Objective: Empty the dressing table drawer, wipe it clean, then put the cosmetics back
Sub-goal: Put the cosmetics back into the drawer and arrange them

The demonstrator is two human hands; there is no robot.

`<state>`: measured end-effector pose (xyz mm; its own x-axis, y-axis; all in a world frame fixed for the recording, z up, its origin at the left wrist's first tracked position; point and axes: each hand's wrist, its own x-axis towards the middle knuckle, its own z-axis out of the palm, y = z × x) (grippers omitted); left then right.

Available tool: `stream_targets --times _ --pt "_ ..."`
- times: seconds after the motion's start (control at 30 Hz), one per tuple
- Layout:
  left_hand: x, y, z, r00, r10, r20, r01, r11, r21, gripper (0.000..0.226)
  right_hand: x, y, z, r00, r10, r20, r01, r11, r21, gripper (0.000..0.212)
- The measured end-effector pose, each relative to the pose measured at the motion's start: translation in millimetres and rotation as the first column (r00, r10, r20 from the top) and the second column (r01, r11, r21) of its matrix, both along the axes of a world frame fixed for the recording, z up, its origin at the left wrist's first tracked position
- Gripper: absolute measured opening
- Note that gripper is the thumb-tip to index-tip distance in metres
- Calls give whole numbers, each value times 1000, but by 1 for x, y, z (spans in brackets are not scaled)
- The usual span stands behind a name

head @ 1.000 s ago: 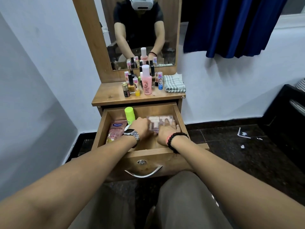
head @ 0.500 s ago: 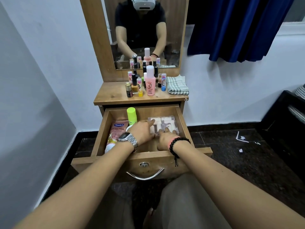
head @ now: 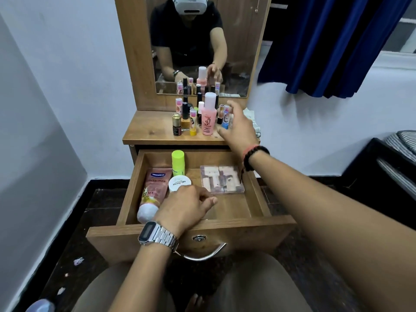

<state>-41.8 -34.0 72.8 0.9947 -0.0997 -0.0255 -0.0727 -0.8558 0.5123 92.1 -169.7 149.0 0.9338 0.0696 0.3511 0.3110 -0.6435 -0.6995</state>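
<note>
On the left side of my open wooden drawer (head: 258, 200) lies a pink squeeze tube with a white cap (head: 151, 194). Its long side runs from far to near, cap toward me. Just right of it sits a small round white jar (head: 179, 183), and behind that stands a bright green bottle (head: 178, 162). My left hand (head: 183, 209) rests low at the near part of the drawer, right beside the jar. Its fingers are curled in loosely and I can't tell if they hold anything.

Further right, flat in the drawer, is a clear square makeup palette with brown and cream blocks (head: 221, 178).

My right hand (head: 239, 124) is up over the wooden table top (head: 144, 131), fingers spread wide and empty. Just left of it stands a crowd of little bottles. The tall pink bottle with a pale cap (head: 209, 115) and a small tube with a blue base (head: 225, 118) are closest. My right hand is the nearer one, so I think it should take one next.
</note>
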Motion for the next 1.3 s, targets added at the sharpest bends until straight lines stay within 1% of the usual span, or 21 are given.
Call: stream_targets --times 0.1,0.2,0.3,0.43,0.6,0.7,0.8,0.87,0.9,0.97,1.07,1.13,1.2,1.23,1.3 --pt "2 2 -2 1000 12 3 -12 1000 -4 30 19 12 10 999 -6 36 7 999 -36 67" --pt "2 1 -3 1000 3 -18 -3 1000 -7 29 32 22 14 998 8 57 -5 999 -47 57" --pt "3 2 -3 999 -15 -33 15 1000 -26 29 41 30 16 999 4 48 -1 998 -62 51" --pt "4 3 -2 999 -12 -37 11 999 -40 28 47 36 17 999 -32 38 33 999 -42 45" --pt "2 2 0 1000 -6 -27 4 998 -60 27 51 37 21 999 -43 -3 43 999 22 33" --pt "2 4 0 1000 10 -21 -12 997 -80 24 43 33 25 997 -70 17 69 995 74 32" --pt "2 6 3 997 78 21 -75 990 -118 25 20 16 32 991 -115 63 99 974 206 33" --pt "3 7 6 985 147 85 -136 982 -128 29 -2 0 32 992 -106 69 82 956 282 32" --pt "3 7 6 978 178 111 -163 978 -134 33 -15 -8 29 994 -87 63 65 954 293 32" --pt "3 6 7 967 226 121 -208 967 -144 43 -41 -22 18 1000 -24 6 21 957 290 33" --pt "4 5 4 970 235 65 -224 964 -145 57 -66 -36 -9 983 60 -171 -4 951 310 32" --pt "5 4 5 976 214 24 -207 961 -182 60 -73 -41 -26 935 139 -325 8 911 413 27" --pt "6 5 5 979 205 -8 -202 953 -226 58 -74 -40 -38 859 219 -463 67 848 526 22" --pt "5 5 5 978 206 -17 -204 950 -237 57 -75 -40 -43 825 250 -507 88 829 552 20" --pt "7 7 2 975 218 -48 -223 938 -264 52 -76 -37 -51 774 286 -566 92 833 546 14"
